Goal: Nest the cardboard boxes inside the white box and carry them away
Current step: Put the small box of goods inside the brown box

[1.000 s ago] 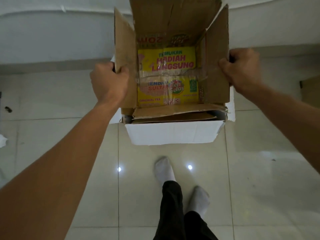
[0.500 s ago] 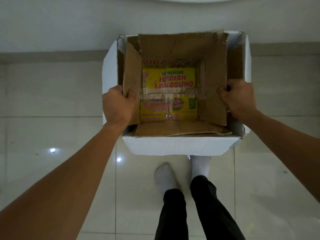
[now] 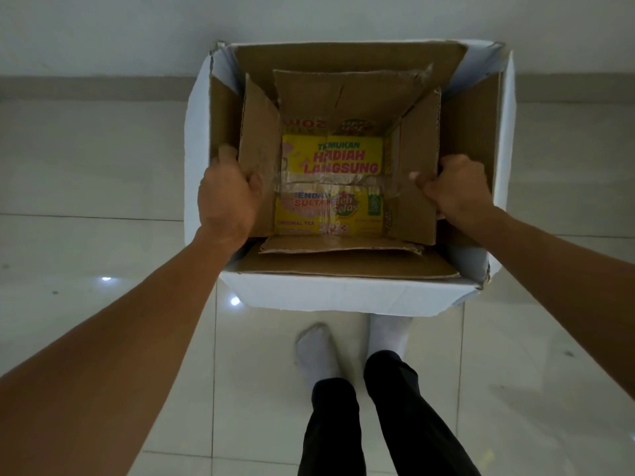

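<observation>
Pale tiled floor [image 3: 103,173] below, socked feet [image 3: 318,348] near the white box [image 3: 343,297]. I see the cardboard box [image 3: 347,97] nested inside it. Left hand [image 3: 226,197] clenched on its left flap, right hand [image 3: 453,190] gripping its right flap.

Matt white card outer box [image 3: 347,297], rough brown corrugated cardboard inner box [image 3: 347,94] w/ glossy tape, printed yellow base, glossy tiled floor [image 3: 103,159], cloth socks [image 3: 316,352]
</observation>
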Demonstrator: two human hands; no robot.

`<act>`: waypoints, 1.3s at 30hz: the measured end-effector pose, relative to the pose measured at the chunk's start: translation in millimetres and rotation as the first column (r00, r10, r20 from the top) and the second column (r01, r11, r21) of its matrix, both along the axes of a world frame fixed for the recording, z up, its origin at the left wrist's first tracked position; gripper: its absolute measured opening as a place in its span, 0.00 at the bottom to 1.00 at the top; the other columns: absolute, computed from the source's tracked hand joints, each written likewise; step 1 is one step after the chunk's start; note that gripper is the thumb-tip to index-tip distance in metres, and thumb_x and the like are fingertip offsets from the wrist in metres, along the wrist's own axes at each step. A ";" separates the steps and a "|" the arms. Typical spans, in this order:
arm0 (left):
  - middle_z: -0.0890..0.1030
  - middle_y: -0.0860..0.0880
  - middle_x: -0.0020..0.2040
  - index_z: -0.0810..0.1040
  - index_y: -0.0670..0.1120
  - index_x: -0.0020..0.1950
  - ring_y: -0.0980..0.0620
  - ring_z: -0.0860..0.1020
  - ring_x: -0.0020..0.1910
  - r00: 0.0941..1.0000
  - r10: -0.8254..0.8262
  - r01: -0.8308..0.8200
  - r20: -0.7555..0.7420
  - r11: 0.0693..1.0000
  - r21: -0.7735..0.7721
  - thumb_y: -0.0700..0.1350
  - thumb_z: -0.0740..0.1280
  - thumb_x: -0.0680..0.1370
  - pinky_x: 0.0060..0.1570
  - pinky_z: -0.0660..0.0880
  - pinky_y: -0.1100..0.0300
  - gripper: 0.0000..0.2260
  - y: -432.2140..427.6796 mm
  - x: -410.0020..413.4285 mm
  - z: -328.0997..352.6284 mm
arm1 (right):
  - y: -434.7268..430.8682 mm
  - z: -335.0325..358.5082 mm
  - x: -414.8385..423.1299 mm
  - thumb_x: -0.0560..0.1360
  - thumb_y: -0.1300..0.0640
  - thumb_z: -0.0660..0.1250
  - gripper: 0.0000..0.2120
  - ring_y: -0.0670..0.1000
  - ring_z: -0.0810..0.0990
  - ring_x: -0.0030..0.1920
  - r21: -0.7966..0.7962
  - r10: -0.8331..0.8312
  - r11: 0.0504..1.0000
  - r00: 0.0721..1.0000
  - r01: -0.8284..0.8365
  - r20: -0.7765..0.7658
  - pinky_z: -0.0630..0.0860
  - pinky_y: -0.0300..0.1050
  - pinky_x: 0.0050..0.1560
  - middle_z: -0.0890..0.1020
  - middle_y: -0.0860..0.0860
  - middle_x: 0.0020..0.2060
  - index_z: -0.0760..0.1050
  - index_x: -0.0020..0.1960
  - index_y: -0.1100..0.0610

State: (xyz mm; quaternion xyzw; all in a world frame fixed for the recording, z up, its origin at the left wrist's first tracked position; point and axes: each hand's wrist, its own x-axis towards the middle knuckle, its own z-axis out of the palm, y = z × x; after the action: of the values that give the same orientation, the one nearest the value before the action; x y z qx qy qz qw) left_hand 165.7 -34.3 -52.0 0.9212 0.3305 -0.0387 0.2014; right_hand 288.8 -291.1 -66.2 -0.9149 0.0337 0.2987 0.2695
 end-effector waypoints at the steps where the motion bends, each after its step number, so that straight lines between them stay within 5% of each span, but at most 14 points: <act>1: 0.75 0.37 0.57 0.68 0.39 0.61 0.38 0.76 0.51 0.999 0.007 -0.004 -0.036 0.997 0.079 0.48 0.67 0.76 0.46 0.74 0.48 0.19 -2.8 1.2 0.9 | -0.2 -2.2 1.7 0.74 0.48 0.68 0.19 0.60 0.82 0.46 -0.038 -0.008 0.999 1.000 0.007 -0.011 0.80 0.52 0.46 0.81 0.60 0.48 0.74 0.54 0.64; 5: 0.70 0.36 0.58 0.65 0.39 0.63 0.38 0.72 0.52 0.981 -0.126 0.169 -0.151 0.931 0.324 0.46 0.70 0.73 0.42 0.71 0.47 0.24 -14.0 0.8 3.6 | -0.4 -3.4 -1.3 0.74 0.51 0.68 0.27 0.63 0.76 0.58 -0.110 0.142 0.986 0.977 -0.125 0.162 0.74 0.51 0.50 0.73 0.63 0.63 0.63 0.68 0.60; 9: 0.71 0.38 0.59 0.69 0.40 0.63 0.39 0.69 0.56 0.841 -0.466 0.537 -0.275 0.778 0.326 0.45 0.67 0.74 0.55 0.66 0.45 0.19 -16.7 1.6 -10.4 | -0.3 -3.6 -14.3 0.73 0.56 0.66 0.27 0.66 0.70 0.64 -0.318 0.579 0.813 0.735 -0.487 0.353 0.70 0.61 0.60 0.68 0.65 0.67 0.63 0.69 0.62; 12: 0.64 0.37 0.71 0.64 0.42 0.70 0.37 0.59 0.71 0.736 -0.540 0.659 -0.408 0.708 0.252 0.56 0.66 0.74 0.70 0.50 0.38 0.30 -12.2 5.1 -25.2 | -1.0 -11.4 -18.3 0.73 0.51 0.65 0.30 0.64 0.62 0.72 -0.462 0.820 0.554 0.549 -0.693 0.160 0.54 0.65 0.71 0.65 0.65 0.71 0.62 0.71 0.61; 16: 0.40 0.38 0.76 0.43 0.42 0.76 0.38 0.36 0.74 0.554 -0.292 0.706 -0.779 0.661 0.254 0.80 0.50 0.62 0.65 0.29 0.37 0.56 10.2 -4.0 -40.7 | -21.3 -26.7 -10.2 0.76 0.44 0.58 0.34 0.60 0.46 0.77 -0.658 0.881 0.089 0.367 -0.748 -0.299 0.40 0.64 0.74 0.51 0.59 0.77 0.51 0.76 0.57; 18: 0.37 0.38 0.76 0.41 0.42 0.76 0.37 0.33 0.72 0.520 -0.284 0.709 -0.806 0.669 0.223 0.83 0.46 0.58 0.62 0.26 0.36 0.60 11.5 -5.1 -40.0 | -26.3 -30.8 -8.1 0.76 0.43 0.56 0.34 0.59 0.44 0.77 -0.670 0.869 0.028 0.349 -0.742 -0.350 0.38 0.65 0.73 0.49 0.58 0.78 0.50 0.76 0.56; 21: 0.38 0.38 0.76 0.42 0.43 0.76 0.38 0.33 0.73 0.574 -0.305 0.643 -0.760 0.742 0.187 0.83 0.40 0.56 0.62 0.27 0.34 0.60 -1.9 3.4 -34.3 | -14.3 -27.9 -9.7 0.74 0.43 0.59 0.33 0.61 0.53 0.76 -0.665 0.874 0.093 0.381 -0.741 -0.303 0.40 0.66 0.72 0.59 0.61 0.75 0.57 0.74 0.56; 23: 0.40 0.37 0.76 0.43 0.44 0.76 0.38 0.34 0.73 0.631 -0.316 0.589 -0.709 0.789 0.174 0.83 0.38 0.58 0.62 0.28 0.33 0.58 -14.6 7.7 -31.9 | 1.9 -23.4 -5.8 0.72 0.44 0.62 0.29 0.62 0.70 0.65 -0.652 0.901 0.222 0.408 -0.725 -0.147 0.53 0.64 0.71 0.74 0.63 0.63 0.65 0.68 0.58; 25: 0.41 0.36 0.76 0.44 0.43 0.76 0.38 0.35 0.74 0.668 -0.312 0.550 -0.676 0.819 0.166 0.82 0.39 0.59 0.63 0.29 0.33 0.57 -26.3 6.8 -31.2 | 23.7 -18.1 6.9 0.72 0.48 0.65 0.23 0.62 0.77 0.52 -0.559 0.886 0.392 0.463 -0.731 0.017 0.67 0.58 0.59 0.80 0.62 0.52 0.69 0.61 0.59; 28: 0.41 0.37 0.76 0.47 0.43 0.77 0.38 0.37 0.74 0.693 -0.300 0.498 -0.656 0.857 0.135 0.81 0.41 0.62 0.63 0.29 0.34 0.55 -38.2 2.1 -35.5 | 63.2 -17.3 41.7 0.73 0.54 0.67 0.18 0.64 0.79 0.47 -0.312 0.800 0.596 0.583 -0.740 0.142 0.71 0.51 0.44 0.80 0.63 0.49 0.70 0.58 0.61; 31: 0.43 0.37 0.76 0.51 0.44 0.76 0.39 0.38 0.74 0.728 -0.290 0.423 -0.621 0.903 0.075 0.81 0.45 0.62 0.62 0.26 0.36 0.54 -46.7 -6.7 -41.2 | 99.9 -20.7 77.0 0.73 0.60 0.65 0.16 0.64 0.78 0.54 -0.128 0.724 0.690 0.682 -0.713 0.101 0.72 0.48 0.46 0.79 0.64 0.54 0.72 0.60 0.63; 36: 0.41 0.37 0.76 0.43 0.42 0.76 0.41 0.35 0.74 0.660 -0.241 0.309 -0.712 0.950 -0.036 0.84 0.41 0.54 0.61 0.24 0.36 0.63 -55.2 -32.4 -45.9 | 119.9 -22.3 97.8 0.72 0.63 0.62 0.22 0.60 0.76 0.55 -0.089 0.587 0.808 0.808 -0.582 0.044 0.65 0.43 0.43 0.78 0.61 0.59 0.68 0.66 0.60; 39: 0.41 0.37 0.76 0.41 0.43 0.76 0.39 0.36 0.74 0.647 -0.231 0.313 -0.727 0.949 -0.023 0.84 0.43 0.54 0.61 0.26 0.34 0.63 -53.9 -26.0 -43.0 | 123.4 -23.3 92.9 0.73 0.62 0.63 0.26 0.59 0.76 0.53 -0.120 0.607 0.788 0.795 -0.603 -0.014 0.68 0.44 0.39 0.76 0.63 0.61 0.63 0.70 0.62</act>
State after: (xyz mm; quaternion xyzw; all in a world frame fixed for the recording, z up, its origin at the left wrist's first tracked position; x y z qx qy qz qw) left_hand 139.7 -88.2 -95.0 0.8796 0.2421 -0.4095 -0.0015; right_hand 381.7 -167.7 -89.5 -0.8956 -0.2466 0.3549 0.1057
